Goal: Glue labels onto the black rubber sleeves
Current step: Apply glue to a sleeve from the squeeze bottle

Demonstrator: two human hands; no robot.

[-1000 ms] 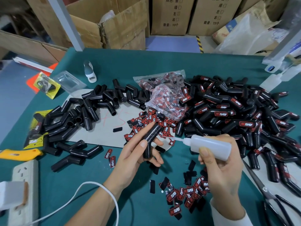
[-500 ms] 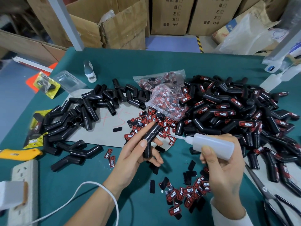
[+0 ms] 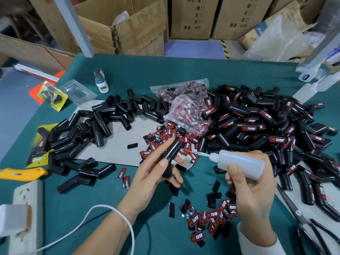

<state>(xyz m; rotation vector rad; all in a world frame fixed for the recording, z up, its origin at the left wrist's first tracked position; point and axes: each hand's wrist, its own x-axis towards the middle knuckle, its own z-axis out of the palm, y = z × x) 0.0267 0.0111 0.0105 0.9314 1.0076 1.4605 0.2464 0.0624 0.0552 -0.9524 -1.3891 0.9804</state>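
The left hand (image 3: 152,173) grips a black rubber sleeve (image 3: 170,157), thumb laid along its near side and fingers curled round behind, so the sleeve stands tilted with its upper end leaning away and to the right. The right hand (image 3: 252,183) is wrapped round a white glue bottle (image 3: 239,162), thumb pressed on the near side of its body, the bottle lying almost level. Its thin nozzle (image 3: 203,154) points left toward the sleeve's upper part; the tip sits just beside the sleeve, and whether it touches cannot be told.

Under and behind the sleeve lies a scatter of red-and-black labels (image 3: 165,137) on a grey card sheet (image 3: 117,144). A second heap of labels (image 3: 211,218) lies near the person, between the two wrists. To the left, bare black sleeves (image 3: 88,133) are piled up; to the right a far bigger pile of sleeves already bearing labels (image 3: 266,129). A clear bag of labels (image 3: 185,107) rests between the two piles. All this sits on a green table (image 3: 184,70). Scissors (image 3: 303,223) lie at the right near edge, a yellow knife (image 3: 20,173) and a power strip (image 3: 27,205) at the left.
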